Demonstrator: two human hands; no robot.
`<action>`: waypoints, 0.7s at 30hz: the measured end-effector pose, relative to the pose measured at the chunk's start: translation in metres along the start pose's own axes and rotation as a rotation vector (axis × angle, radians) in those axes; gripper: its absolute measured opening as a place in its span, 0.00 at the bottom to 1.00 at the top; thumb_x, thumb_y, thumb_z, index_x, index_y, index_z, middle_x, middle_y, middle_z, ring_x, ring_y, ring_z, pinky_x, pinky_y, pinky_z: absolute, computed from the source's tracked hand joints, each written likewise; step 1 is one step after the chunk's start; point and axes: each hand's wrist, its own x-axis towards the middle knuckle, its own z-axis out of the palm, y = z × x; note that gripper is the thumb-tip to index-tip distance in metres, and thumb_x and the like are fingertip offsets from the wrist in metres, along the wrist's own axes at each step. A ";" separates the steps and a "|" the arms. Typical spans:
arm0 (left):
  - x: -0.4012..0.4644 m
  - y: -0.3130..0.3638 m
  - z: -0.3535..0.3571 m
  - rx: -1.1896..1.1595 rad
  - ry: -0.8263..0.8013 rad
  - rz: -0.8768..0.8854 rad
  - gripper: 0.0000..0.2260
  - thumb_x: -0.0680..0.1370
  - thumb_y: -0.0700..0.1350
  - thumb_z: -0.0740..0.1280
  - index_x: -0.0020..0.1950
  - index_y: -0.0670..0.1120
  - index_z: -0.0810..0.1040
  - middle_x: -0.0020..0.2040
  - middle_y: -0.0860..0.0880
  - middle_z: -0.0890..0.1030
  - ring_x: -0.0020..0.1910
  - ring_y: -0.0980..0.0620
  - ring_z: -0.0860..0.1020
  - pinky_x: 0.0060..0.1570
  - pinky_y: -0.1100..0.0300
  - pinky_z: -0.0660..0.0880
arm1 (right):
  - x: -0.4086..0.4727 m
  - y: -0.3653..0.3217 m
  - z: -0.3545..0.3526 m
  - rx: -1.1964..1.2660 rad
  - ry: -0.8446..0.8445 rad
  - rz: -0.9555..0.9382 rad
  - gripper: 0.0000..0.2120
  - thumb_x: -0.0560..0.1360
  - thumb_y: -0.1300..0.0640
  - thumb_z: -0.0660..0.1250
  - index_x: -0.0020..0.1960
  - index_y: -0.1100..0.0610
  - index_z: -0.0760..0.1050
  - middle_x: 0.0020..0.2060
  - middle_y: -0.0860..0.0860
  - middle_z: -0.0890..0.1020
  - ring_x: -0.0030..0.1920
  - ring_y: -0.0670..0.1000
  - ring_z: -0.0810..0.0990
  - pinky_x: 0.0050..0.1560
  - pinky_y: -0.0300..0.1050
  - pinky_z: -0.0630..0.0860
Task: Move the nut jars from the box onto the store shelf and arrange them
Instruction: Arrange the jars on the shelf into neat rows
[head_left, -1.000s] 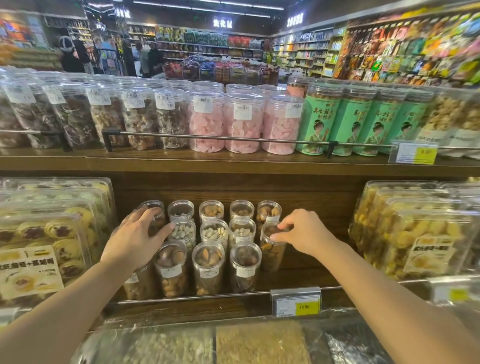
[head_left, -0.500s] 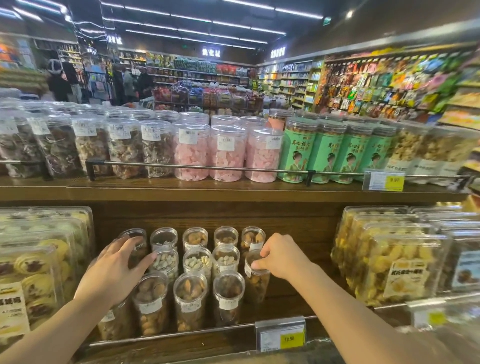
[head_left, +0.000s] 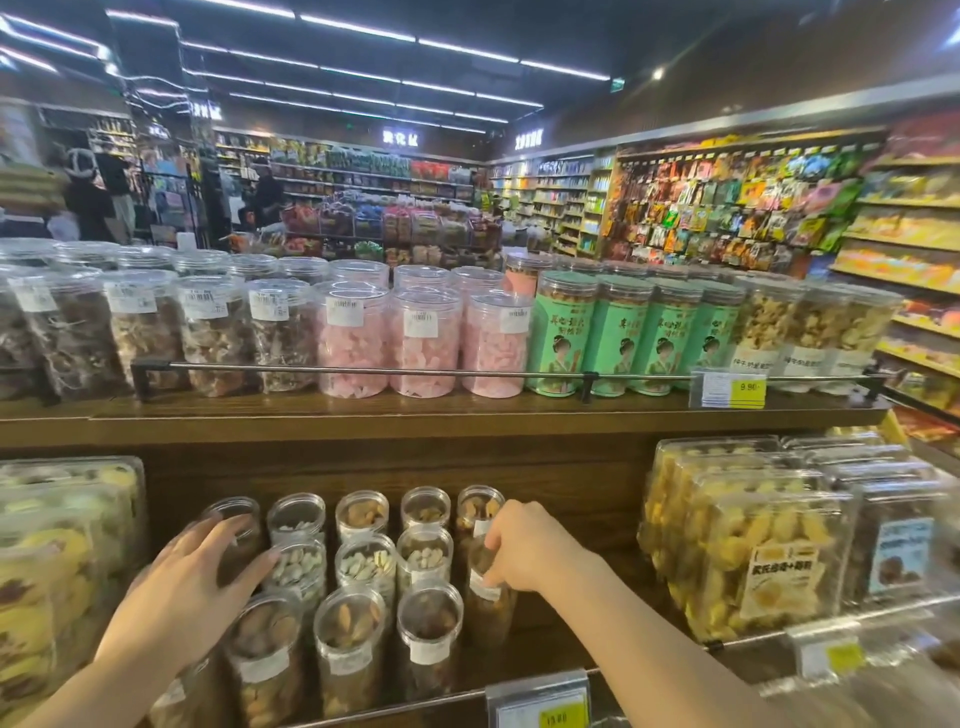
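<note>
In store aisle: ceiling light strips (head_left: 363, 28), stocked wall racks (head_left: 727, 208) behind. Dark wooden shelf (head_left: 587, 525), lower tier: nut jars (head_left: 358, 644) grouped mid-shelf behind front rail (head_left: 415, 699). Left hand (head_left: 192, 587) spread flat over left-column jar; right hand (head_left: 530, 551) pinching right-end jar (head_left: 488, 608).

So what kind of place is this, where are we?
Most likely a supermarket or snack shop. Rows of labelled clear jars stand on a wooden shelf behind a metal rail, yellow price tags clip onto the shelf edges, and more stocked aisles run behind under strip lights.
</note>
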 end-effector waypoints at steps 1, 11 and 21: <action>0.000 0.000 0.000 -0.003 0.001 0.003 0.37 0.72 0.76 0.53 0.77 0.60 0.66 0.77 0.52 0.70 0.75 0.46 0.67 0.71 0.46 0.67 | 0.000 0.000 -0.001 0.015 0.006 0.000 0.19 0.76 0.54 0.75 0.65 0.57 0.79 0.56 0.54 0.82 0.54 0.52 0.83 0.52 0.43 0.80; -0.001 -0.001 0.000 -0.008 -0.004 0.024 0.38 0.73 0.77 0.51 0.78 0.59 0.66 0.76 0.51 0.70 0.75 0.45 0.67 0.72 0.43 0.68 | -0.005 0.005 -0.004 0.094 0.010 -0.039 0.19 0.77 0.58 0.74 0.68 0.56 0.78 0.63 0.54 0.79 0.60 0.53 0.80 0.52 0.40 0.75; -0.002 0.000 0.001 -0.015 0.025 0.028 0.32 0.77 0.72 0.56 0.77 0.58 0.66 0.76 0.52 0.70 0.76 0.47 0.66 0.73 0.45 0.67 | 0.015 0.009 0.011 0.095 0.044 -0.043 0.16 0.77 0.57 0.74 0.65 0.54 0.82 0.63 0.53 0.80 0.62 0.51 0.80 0.61 0.45 0.77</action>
